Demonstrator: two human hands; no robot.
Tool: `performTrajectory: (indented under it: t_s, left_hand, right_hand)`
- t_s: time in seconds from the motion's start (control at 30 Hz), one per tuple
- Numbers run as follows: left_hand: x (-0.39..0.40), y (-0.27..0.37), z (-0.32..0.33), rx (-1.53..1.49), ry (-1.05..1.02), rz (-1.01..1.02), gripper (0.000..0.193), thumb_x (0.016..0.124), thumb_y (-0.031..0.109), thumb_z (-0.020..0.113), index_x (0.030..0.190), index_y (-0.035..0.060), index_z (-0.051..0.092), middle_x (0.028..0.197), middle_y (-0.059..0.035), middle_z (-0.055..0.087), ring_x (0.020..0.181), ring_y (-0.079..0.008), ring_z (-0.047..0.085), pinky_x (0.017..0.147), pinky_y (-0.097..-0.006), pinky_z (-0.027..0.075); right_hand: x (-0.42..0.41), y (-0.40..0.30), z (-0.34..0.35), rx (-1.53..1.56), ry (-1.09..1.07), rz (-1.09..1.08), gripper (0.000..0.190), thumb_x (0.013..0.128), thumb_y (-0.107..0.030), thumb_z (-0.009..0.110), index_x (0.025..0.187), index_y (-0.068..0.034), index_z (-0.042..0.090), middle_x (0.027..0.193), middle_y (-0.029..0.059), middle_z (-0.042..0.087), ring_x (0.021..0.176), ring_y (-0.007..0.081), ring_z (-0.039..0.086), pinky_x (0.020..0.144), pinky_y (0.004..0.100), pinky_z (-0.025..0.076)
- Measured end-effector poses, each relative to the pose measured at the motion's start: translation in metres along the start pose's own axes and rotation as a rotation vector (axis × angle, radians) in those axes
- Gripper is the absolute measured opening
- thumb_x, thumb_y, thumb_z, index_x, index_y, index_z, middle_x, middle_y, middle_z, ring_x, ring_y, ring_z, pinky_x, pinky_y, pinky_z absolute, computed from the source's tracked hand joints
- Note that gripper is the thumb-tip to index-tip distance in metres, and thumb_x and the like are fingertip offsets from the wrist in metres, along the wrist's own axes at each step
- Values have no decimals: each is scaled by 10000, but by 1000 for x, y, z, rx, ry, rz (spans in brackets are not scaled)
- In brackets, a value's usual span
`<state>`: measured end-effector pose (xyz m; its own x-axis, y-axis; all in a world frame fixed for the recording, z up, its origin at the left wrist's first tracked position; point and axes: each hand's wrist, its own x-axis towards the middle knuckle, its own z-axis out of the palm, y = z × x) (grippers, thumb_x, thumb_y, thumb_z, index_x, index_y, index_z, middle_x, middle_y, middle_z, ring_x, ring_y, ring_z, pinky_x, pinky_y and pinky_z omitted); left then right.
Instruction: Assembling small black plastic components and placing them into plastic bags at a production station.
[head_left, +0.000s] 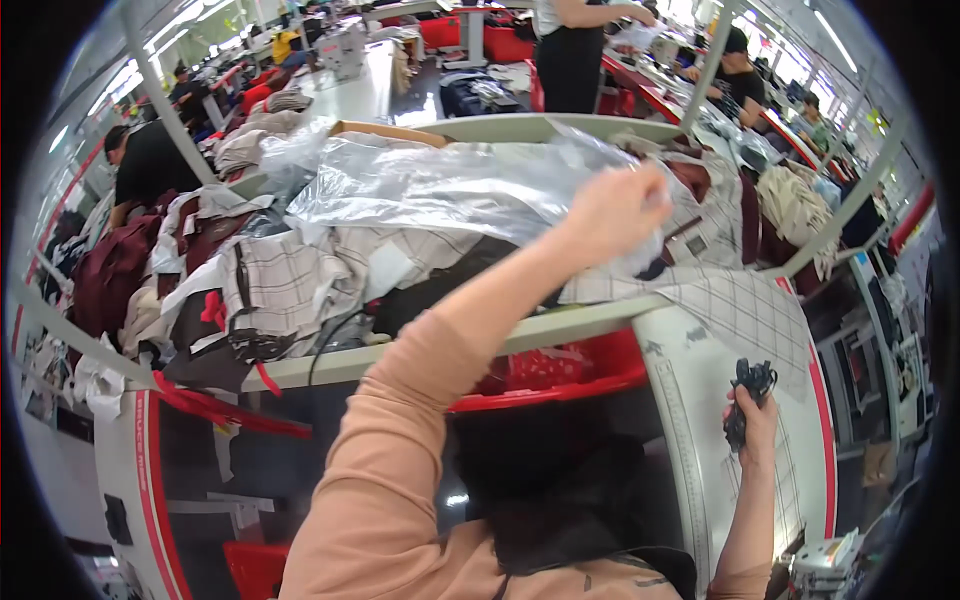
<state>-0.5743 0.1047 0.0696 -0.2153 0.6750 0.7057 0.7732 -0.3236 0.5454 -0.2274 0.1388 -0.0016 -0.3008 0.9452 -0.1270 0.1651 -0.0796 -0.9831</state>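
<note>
My left hand (619, 214) reaches forward over the cloth-covered bench, its fingers curled on the edge of a clear plastic bag (442, 180) that stretches away to the left. My right hand (754, 420) is closed around a bundle of black cords or straps (742, 405), held above the white tabletop at the right. Checked light fabric (285, 277) lies in folds in front of the plastic, with dark brown fabric (442, 281) beside it. More checked cloth (742, 300) hangs over the tabletop near my right hand.
A pale rail (345, 364) edges the bench. Below it stands a red plastic bin (562, 367); red strips (225, 409) hang at the left. Metal posts (169, 112) rise around the bench. A sewing machine (825, 559) is at the lower right. Several people work beyond, one standing (570, 60).
</note>
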Motion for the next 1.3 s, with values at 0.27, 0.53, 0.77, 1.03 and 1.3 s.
performTrajectory:
  t_s: [0.27, 0.53, 0.77, 1.03, 1.3]
  left_hand:
    - [-60, 45, 144, -201, -220, -124, 233, 767, 264, 624, 844, 59, 545, 790, -124, 608, 773, -328, 591, 666, -414, 458]
    - [-92, 64, 160, -325, -367, -80, 321, 750, 290, 658, 944, 50, 571, 898, -140, 619, 856, -319, 592, 736, -393, 464]
    - [-86, 39, 88, -246, -210, -167, 282, 767, 163, 655, 1000, 15, 596, 990, -149, 610, 862, -268, 580, 789, -346, 450]
    - [-108, -17, 18, 90, -224, -147, 237, 766, 138, 648, 967, 24, 597, 915, -128, 606, 819, -267, 571, 735, -348, 451]
    - [-137, -20, 19, 143, -159, -110, 227, 754, 88, 649, 966, 32, 593, 942, -116, 605, 834, -247, 578, 683, -320, 459]
  right_hand:
    - [-8, 12, -66, -172, 183, 62, 222, 807, -178, 651, 912, -35, 517, 701, 19, 525, 538, 116, 522, 467, 249, 419]
    - [-3, 38, -91, -585, 290, -40, 291, 746, -197, 665, 890, 20, 536, 739, 67, 579, 649, 182, 552, 616, 295, 433]
    - [-2, 56, -98, -951, 435, -120, 575, 714, -315, 667, 1131, 47, 506, 1016, 231, 601, 966, 339, 580, 828, 371, 439]
    - [-18, 33, -76, -1209, 589, -219, 576, 762, -301, 639, 1229, -20, 453, 1185, 140, 529, 1080, 293, 507, 868, 376, 429]
    - [31, -13, 27, -1036, 236, -895, 473, 749, -268, 655, 1154, -65, 517, 1140, 107, 540, 1046, 281, 506, 838, 344, 429]
